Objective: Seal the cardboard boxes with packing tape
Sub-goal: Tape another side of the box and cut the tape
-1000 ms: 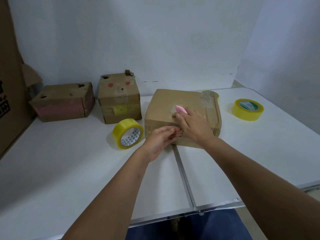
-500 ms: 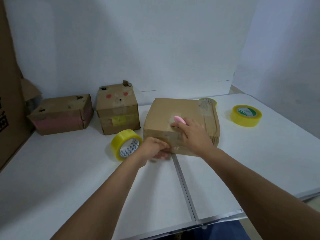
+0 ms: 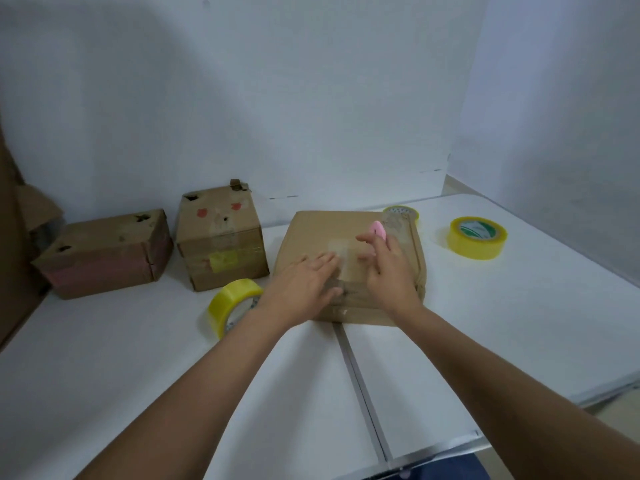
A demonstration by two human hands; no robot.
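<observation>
A flat cardboard box (image 3: 311, 230) lies in the middle of the white table, a strip of clear tape across its top. My left hand (image 3: 304, 285) lies flat on the box top near its front edge, fingers straight. My right hand (image 3: 388, 271) rests on the box beside it and holds a small pink cutter (image 3: 378, 231) that sticks out past the fingers. A yellow tape roll (image 3: 230, 304) stands on edge just left of the box, partly behind my left wrist.
A cube-shaped box (image 3: 221, 244) with red marks and a low box (image 3: 104, 254) with a pink side sit at the back left. Another yellow roll (image 3: 477, 237) lies flat at the right, and a third roll (image 3: 401, 213) peeks from behind the flat box. Tall cardboard (image 3: 14, 271) leans at far left.
My left hand moved up from the box's front face onto its top and spread flat. My right hand slid further back along the top with the pink cutter.
</observation>
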